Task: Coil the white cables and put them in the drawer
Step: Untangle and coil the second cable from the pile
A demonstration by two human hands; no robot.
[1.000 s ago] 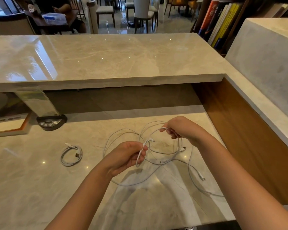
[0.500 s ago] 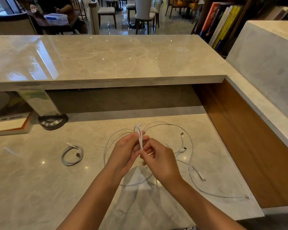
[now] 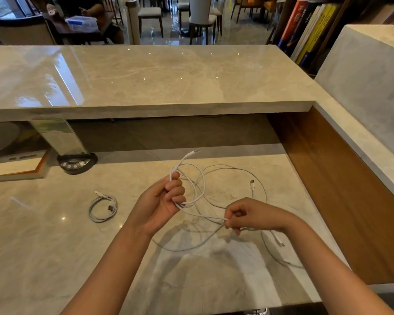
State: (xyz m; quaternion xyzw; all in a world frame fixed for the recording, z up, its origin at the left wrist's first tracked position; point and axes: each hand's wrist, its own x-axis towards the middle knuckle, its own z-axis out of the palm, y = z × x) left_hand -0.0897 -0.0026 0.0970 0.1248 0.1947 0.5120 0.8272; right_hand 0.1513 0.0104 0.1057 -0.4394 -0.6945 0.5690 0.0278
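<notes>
Left hand (image 3: 163,201) grips a cable (image 3: 197,189) loop; right hand (image 3: 248,215) pinches the strand beside it, above the tabletop (image 3: 43,246).

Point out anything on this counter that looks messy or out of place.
The loose white cables sprawl in overlapping, tangled loops on the counter, unlike the coiled cable lying tidy to the left. Nothing looks damaged or spilled.

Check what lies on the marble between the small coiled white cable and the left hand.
In the head view, only bare marble counter separates the coiled white cable from the left hand.
</notes>
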